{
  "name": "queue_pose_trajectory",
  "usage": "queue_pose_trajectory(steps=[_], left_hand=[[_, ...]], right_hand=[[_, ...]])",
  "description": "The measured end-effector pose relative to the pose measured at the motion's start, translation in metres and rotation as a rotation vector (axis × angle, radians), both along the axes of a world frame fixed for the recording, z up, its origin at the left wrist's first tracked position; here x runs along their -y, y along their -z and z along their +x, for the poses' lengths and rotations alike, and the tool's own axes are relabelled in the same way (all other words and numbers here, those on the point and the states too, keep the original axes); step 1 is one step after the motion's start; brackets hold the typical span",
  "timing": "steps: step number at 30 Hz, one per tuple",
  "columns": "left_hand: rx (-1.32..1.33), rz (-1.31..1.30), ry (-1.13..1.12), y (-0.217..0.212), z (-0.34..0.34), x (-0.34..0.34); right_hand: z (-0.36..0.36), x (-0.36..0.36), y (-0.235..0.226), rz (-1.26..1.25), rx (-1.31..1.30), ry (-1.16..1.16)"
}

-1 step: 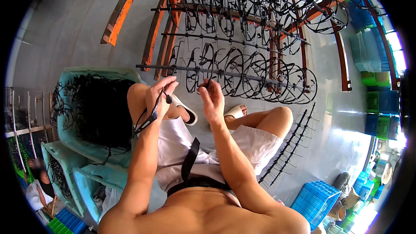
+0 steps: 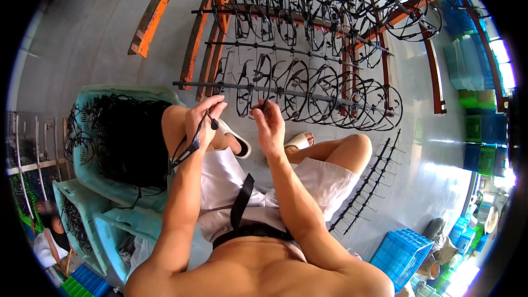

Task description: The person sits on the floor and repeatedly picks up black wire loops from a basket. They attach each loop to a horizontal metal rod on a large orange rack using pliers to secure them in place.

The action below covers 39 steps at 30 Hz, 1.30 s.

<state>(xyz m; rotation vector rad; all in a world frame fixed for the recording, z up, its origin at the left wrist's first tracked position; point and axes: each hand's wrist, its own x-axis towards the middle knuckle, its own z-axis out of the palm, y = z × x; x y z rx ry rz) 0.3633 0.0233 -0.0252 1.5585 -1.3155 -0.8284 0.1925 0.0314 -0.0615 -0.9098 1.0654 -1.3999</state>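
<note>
On a grey concrete floor (image 2: 99, 33) stood an orange rack (image 2: 308, 49); the left hand (image 2: 202, 121) gripped a black frame (image 2: 190, 146), the right hand (image 2: 268, 124) pinched a small black piece (image 2: 263, 104).

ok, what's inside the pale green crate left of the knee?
The pale green crate holds a tangled heap of black frames, some spilling over its rim. The crate's bottom and any lower layers are covered by the heap; the left forearm hides its near corner.

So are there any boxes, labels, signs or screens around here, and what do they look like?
No labels, signs or screens show; only crates and bins.
Pale green bin: at the person's left, rectangular, full of black frames.
Blue crate: lower right on the floor, slotted walls.
Green and blue crates: stacked at the right edge.
</note>
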Motion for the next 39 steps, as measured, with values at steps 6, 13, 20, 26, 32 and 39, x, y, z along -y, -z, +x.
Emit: queue_pose_trajectory(steps=[6, 13, 20, 26, 32, 39], left_hand=[[0.091, -0.007, 0.017, -0.004, -0.001, 0.004], [0.109, -0.026, 0.091, 0.003, 0.009, -0.005], [-0.052, -0.097, 0.209, -0.057, 0.005, -0.048], [0.165, -0.183, 0.528, -0.077, 0.021, -0.033], [-1.117, -0.011, 0.541, -0.060, 0.044, -0.018], [-1.162, 0.194, -0.121, -0.094, 0.002, 0.010]], right_hand=[[0.011, -0.002, 0.003, 0.031, -0.203, 0.074], [0.017, -0.004, -0.017, -0.035, -0.324, 0.100], [0.018, -0.040, -0.086, -0.406, -0.640, -0.215], [0.020, -0.034, -0.097, 0.321, 0.508, -0.705], [-0.015, -0.016, -0.140, 0.267, 0.482, -0.689], [0.012, -0.008, -0.141, 0.258, 0.483, -0.774]])
